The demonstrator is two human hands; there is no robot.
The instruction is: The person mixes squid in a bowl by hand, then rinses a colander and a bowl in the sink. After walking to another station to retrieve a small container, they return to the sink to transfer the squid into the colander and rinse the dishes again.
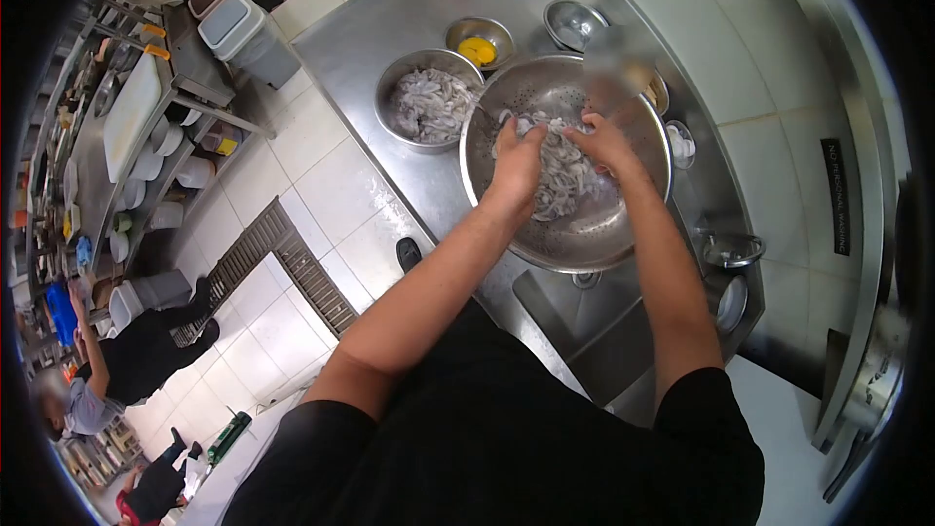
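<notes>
A large perforated metal colander (545, 245) stands on the steel counter with a pile of pale, greyish seafood pieces (565, 180) in it. Both of my hands are inside it. My left hand (517, 161) is at the pile's left side, fingers curled into the pieces. On the right side my right hand (606, 143) has its fingers bent into the same pile. A metal bowl (429, 102) full of similar pieces sits left of the colander. Behind them is a small bowl (480, 43) with yellow egg yolk in it.
A sink basin (575, 321) lies nearer my body. More metal bowls (575, 25) (732, 250) stand along the back and right. Shelving (146, 127) and bins (248, 39) are at the left. Two other people are in view at lower left, one in grey (93, 404).
</notes>
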